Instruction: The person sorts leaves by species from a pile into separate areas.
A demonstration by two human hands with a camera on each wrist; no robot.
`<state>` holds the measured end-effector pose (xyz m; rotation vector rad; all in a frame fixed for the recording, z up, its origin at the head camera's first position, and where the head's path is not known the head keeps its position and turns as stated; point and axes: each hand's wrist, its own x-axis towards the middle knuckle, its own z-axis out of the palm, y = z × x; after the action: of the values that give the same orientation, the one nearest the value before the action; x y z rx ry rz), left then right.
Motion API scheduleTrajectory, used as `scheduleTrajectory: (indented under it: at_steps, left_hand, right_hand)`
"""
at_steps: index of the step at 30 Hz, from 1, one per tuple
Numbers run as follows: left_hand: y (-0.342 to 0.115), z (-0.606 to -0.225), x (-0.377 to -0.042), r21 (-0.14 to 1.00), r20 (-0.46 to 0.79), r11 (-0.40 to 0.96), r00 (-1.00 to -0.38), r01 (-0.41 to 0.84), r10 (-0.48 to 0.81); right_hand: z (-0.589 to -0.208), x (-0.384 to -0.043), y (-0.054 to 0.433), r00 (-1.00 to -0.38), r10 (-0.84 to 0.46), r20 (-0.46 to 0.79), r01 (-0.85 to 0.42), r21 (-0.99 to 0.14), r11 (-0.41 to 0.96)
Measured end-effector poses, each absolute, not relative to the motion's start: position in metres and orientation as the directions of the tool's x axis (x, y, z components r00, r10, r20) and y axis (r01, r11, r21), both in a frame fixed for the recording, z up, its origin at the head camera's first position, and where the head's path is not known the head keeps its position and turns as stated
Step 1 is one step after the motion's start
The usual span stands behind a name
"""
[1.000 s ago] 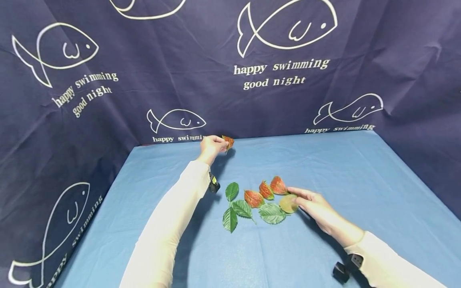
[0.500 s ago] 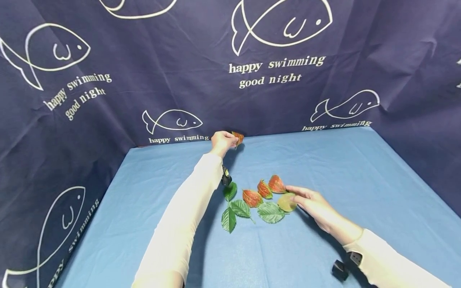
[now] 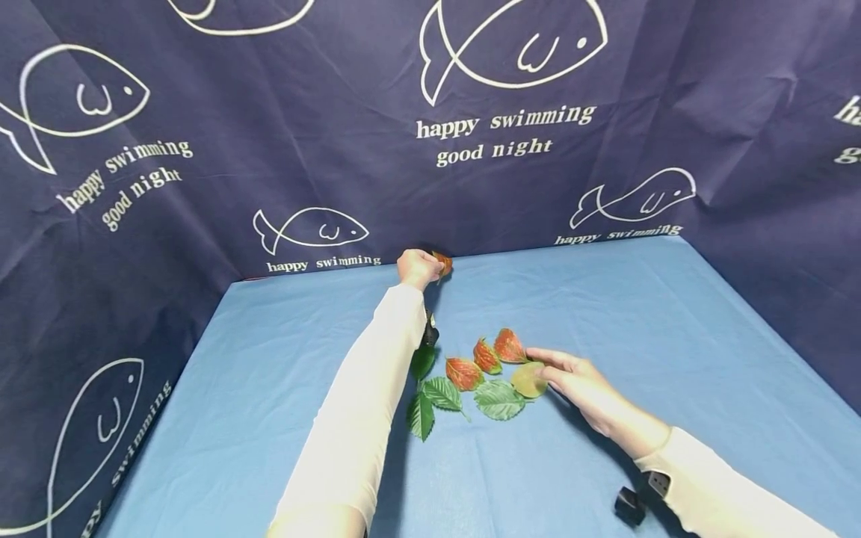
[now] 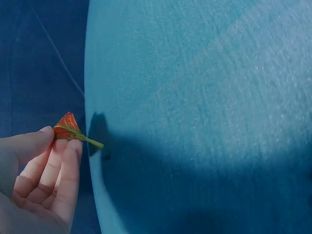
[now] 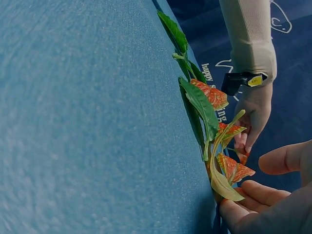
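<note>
My left hand [image 3: 430,265] reaches to the far edge of the blue table [image 3: 605,314] and pinches a small red leaf [image 3: 442,263] between thumb and fingers. The left wrist view shows that leaf [image 4: 68,128] with its green stem poking out past the fingertips [image 4: 73,146]. Nearer me, my right hand [image 3: 545,370] lies with straight fingers touching a yellow-green leaf [image 3: 527,379]. That leaf [image 5: 222,183] sits at the right end of a cluster of red leaves [image 3: 464,372] and green leaves [image 3: 499,399].
Dark blue cloth with white fish prints [image 3: 511,134] hangs behind and on both sides of the table. A black wrist device [image 3: 632,502] sits at my right cuff and another [image 3: 429,332] under my left forearm. Bare blue cloth spreads left and right of the leaves.
My left hand, still pinching the red leaf, has shifted a little to the right along the far edge. The right hand has stayed on the yellow-green leaf.
</note>
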<state>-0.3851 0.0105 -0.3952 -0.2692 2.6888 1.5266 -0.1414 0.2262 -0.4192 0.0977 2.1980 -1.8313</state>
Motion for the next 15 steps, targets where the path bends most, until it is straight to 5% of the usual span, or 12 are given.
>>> scheduleTrajectory:
  at_steps: [7, 15]
  left_hand:
    - [0.019, -0.395, -0.378, 0.75, -0.089, 0.642, -0.987, -0.157, -0.137]
    - [0.024, -0.398, -0.383, 0.775, -0.167, 0.59, -0.973, -0.228, -0.157]
  right_hand:
    - [-0.42, -0.139, 0.227, -0.96, -0.131, -0.249, 0.225, -0.959, 0.175]
    - [-0.42, -0.141, 0.23, -0.954, -0.159, -0.255, 0.235, -0.963, 0.135]
